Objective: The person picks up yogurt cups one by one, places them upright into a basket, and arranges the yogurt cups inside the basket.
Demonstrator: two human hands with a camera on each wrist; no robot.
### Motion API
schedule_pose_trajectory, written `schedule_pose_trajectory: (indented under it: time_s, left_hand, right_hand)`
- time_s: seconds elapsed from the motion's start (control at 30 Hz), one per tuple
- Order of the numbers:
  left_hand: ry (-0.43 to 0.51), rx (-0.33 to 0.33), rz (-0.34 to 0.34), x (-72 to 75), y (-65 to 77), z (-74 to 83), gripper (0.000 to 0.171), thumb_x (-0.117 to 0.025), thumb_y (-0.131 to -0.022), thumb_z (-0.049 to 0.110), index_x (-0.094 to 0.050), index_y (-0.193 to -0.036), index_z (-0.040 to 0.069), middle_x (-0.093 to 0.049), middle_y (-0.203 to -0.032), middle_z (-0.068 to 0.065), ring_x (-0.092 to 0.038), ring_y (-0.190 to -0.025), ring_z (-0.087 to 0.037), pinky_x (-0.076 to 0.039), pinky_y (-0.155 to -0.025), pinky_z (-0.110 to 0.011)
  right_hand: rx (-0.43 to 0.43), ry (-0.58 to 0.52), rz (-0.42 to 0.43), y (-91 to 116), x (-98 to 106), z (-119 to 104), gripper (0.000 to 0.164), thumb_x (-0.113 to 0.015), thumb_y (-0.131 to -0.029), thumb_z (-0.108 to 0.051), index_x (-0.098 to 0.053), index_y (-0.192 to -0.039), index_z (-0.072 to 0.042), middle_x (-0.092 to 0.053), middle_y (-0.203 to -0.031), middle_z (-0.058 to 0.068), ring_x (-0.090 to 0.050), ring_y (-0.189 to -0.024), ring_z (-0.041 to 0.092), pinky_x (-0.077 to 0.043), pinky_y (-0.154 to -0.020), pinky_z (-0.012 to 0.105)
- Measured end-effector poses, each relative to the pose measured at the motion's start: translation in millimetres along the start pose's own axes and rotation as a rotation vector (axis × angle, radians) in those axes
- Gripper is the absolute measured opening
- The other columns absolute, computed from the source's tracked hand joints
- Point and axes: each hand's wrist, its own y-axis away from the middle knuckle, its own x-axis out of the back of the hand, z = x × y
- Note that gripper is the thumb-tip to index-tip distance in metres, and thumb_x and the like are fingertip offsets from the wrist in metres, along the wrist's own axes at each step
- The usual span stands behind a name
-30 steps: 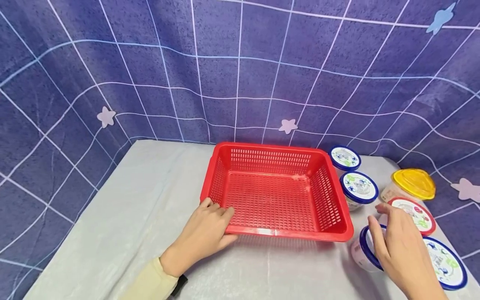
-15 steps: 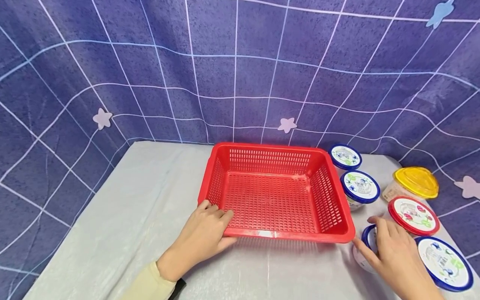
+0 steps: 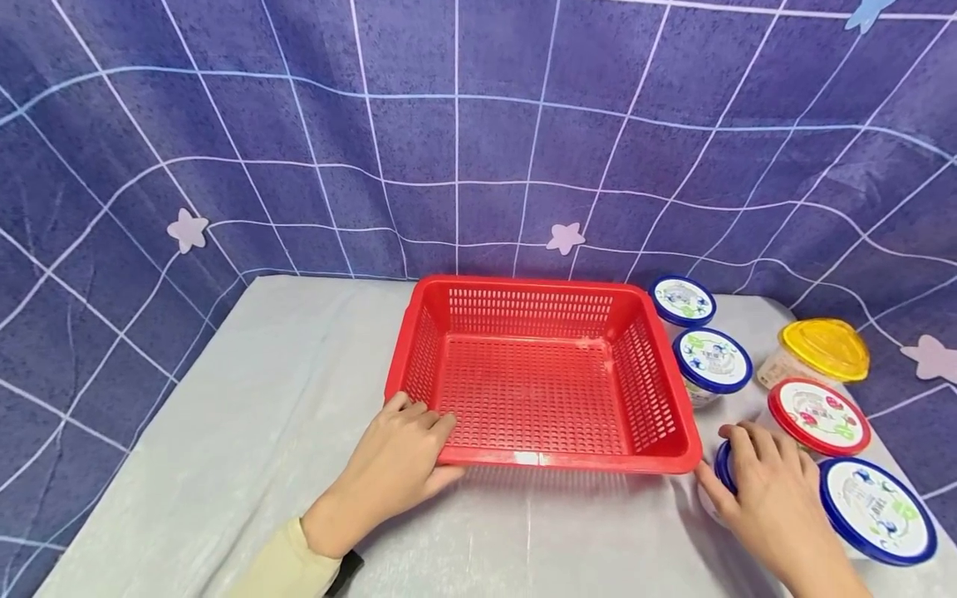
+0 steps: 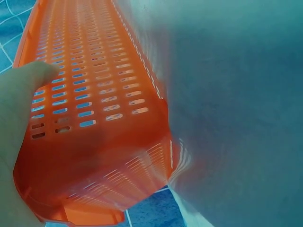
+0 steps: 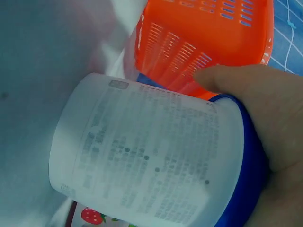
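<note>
My left hand [image 3: 396, 461] grips the front left corner of a red perforated plastic basket [image 3: 534, 390]. Its thumb lies against the outside of the front wall, with the fingers over the rim. Nothing lies inside the basket. Right of the basket, my right hand [image 3: 777, 498] holds a white tub [image 5: 142, 151] from above by its blue lid [image 5: 251, 165], thumb on the side toward the basket. Small print covers the tub's side in the right wrist view. Most of that lid is hidden under the hand in the head view.
Two blue-lidded tubs [image 3: 713, 360] [image 3: 683, 301] stand along the basket's right side. A red-lidded tub [image 3: 819, 415], a yellow-lidded container [image 3: 825, 349] and another blue-lidded tub [image 3: 878, 510] sit farther right. A purple gridded curtain [image 3: 493, 141] hangs behind the pale covered table [image 3: 299, 357].
My right hand has come down from above the blue-lidded tub and closed round its lid. The left hand keeps its grip on the basket. The head view has shifted slightly.
</note>
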Motion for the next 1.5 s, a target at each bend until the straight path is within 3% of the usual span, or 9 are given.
schedule_pose_trajectory:
  time_s: [0.23, 0.47, 0.7, 0.8, 1.13, 1.5]
  left_hand:
    - [-0.002, 0.015, 0.0, -1.8, 2.3, 0.8, 0.044, -0.075, -0.072, 0.054, -0.059, -0.076, 0.013, -0.058, -0.062, 0.003, -0.051, -0.056, -0.019, -0.033, -0.068, -0.034]
    - [-0.009, 0.016, 0.002, -0.6, 0.7, 0.3, 0.044, -0.074, -0.072, 0.054, -0.053, -0.072, 0.015, -0.057, -0.061, 0.003, -0.051, -0.056, -0.018, -0.032, -0.068, -0.034]
    - [-0.008, 0.005, 0.021, 0.1, 0.7, -0.8, 0.044, -0.073, -0.073, 0.054, -0.056, -0.074, 0.013, -0.058, -0.062, 0.002, -0.052, -0.056, -0.019, -0.033, -0.068, -0.035]
    - [-0.007, 0.005, 0.023, -0.1, 0.3, -1.2, 0.044, -0.073, -0.073, 0.053, -0.054, -0.073, 0.013, -0.057, -0.061, 0.002, -0.051, -0.055, -0.019, -0.032, -0.067, -0.034]
    - [-0.004, 0.006, 0.003, 1.8, -0.2, -1.0, 0.045, -0.075, -0.073, 0.054, -0.061, -0.08, 0.012, -0.065, -0.068, 0.002, -0.056, -0.061, -0.017, -0.035, -0.07, -0.034]
    - [0.006, 0.003, -0.015, 2.0, 1.0, -1.4, 0.045, -0.076, -0.072, 0.053, -0.063, -0.086, 0.013, -0.066, -0.072, 0.002, -0.058, -0.064, -0.016, -0.035, -0.07, -0.034]
  right_hand:
    - [0.023, 0.076, -0.033, -3, 4, -1, 0.056, -0.073, -0.083, -0.043, -0.063, -0.114, 0.002, -0.056, -0.118, 0.03, -0.045, -0.113, 0.05, -0.031, -0.086, 0.073]
    - [-0.003, 0.039, 0.034, -3, 19, -3, 0.051, -0.075, -0.081, -0.039, -0.064, -0.111, 0.0, -0.057, -0.117, 0.028, -0.046, -0.109, 0.053, -0.031, -0.087, 0.073]
    - [0.041, 0.025, 0.16, -5, 39, -4, 0.048, -0.077, -0.077, -0.036, -0.065, -0.107, -0.001, -0.062, -0.111, 0.026, -0.05, -0.105, 0.051, -0.034, -0.084, 0.071]
    - [0.031, 0.022, 0.163, -7, 47, -5, 0.05, -0.076, -0.078, -0.039, -0.064, -0.109, -0.001, -0.06, -0.114, 0.029, -0.049, -0.11, 0.051, -0.032, -0.088, 0.072]
    - [0.031, 0.047, 0.184, -21, 67, -13, 0.056, -0.073, -0.082, -0.043, -0.062, -0.114, 0.002, -0.055, -0.122, 0.028, -0.043, -0.113, 0.055, -0.03, -0.083, 0.072]
    - [0.114, 0.048, 0.216, -33, 77, -25, 0.052, -0.072, -0.083, -0.04, -0.063, -0.114, 0.001, -0.055, -0.126, 0.025, -0.046, -0.11, 0.053, -0.031, -0.083, 0.069]
